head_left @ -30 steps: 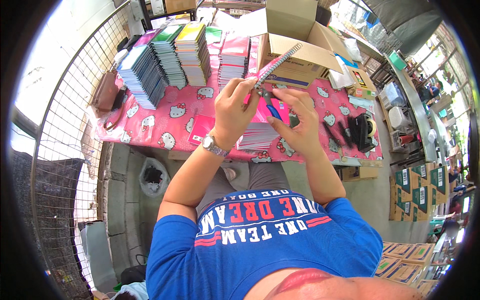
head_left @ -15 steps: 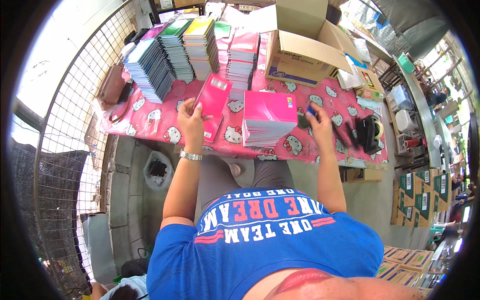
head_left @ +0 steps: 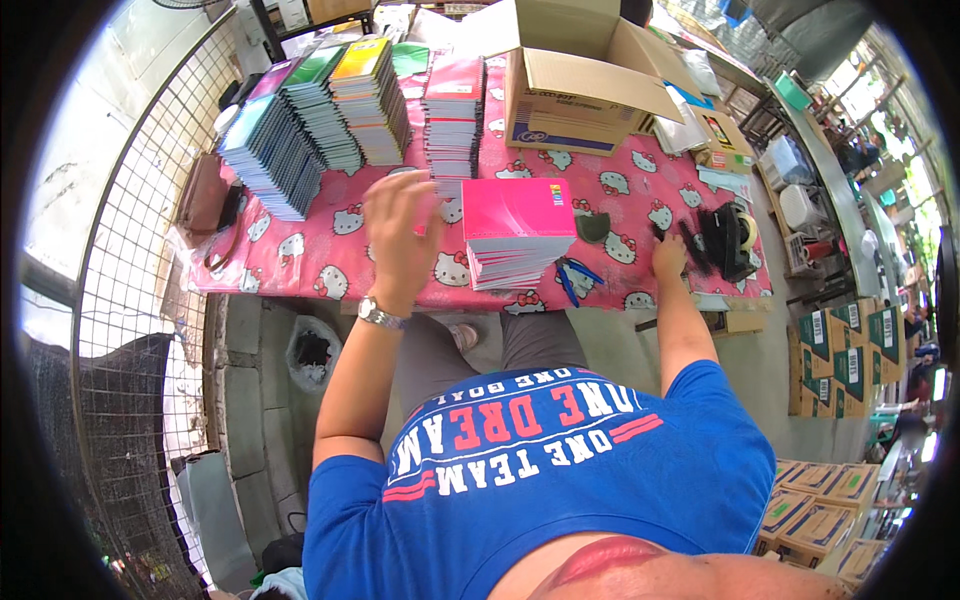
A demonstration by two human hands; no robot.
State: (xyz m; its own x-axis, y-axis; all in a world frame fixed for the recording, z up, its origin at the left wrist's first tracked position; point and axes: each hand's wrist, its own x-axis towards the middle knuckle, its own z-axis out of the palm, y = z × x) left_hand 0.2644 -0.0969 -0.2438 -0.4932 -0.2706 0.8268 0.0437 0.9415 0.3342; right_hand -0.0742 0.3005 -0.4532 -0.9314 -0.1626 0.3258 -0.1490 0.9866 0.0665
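Pink cartoon-print tablecloth (head_left: 330, 262): stack of pink-covered notebooks (head_left: 515, 232) at centre; left hand (head_left: 400, 235), fingers spread, at 9 o'clock; right hand (head_left: 668, 258), grip unclear, at 3 o'clock touching black tool (head_left: 693, 247).

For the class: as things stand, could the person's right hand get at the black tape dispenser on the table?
Probably yes. The right hand rests on the pink tablecloth just left of the tape dispenser, with only small dark items between them and nothing tall blocking the way.

- Cardboard box (head_left: 575, 95), open, top centre on the pink tablecloth (head_left: 320, 250).
- Fanned notebook stacks (head_left: 315, 125), upper left.
- Brown bag (head_left: 203, 195), left edge.
- Wire fence (head_left: 130, 300), far left.
- Green cartons (head_left: 850, 355), right.
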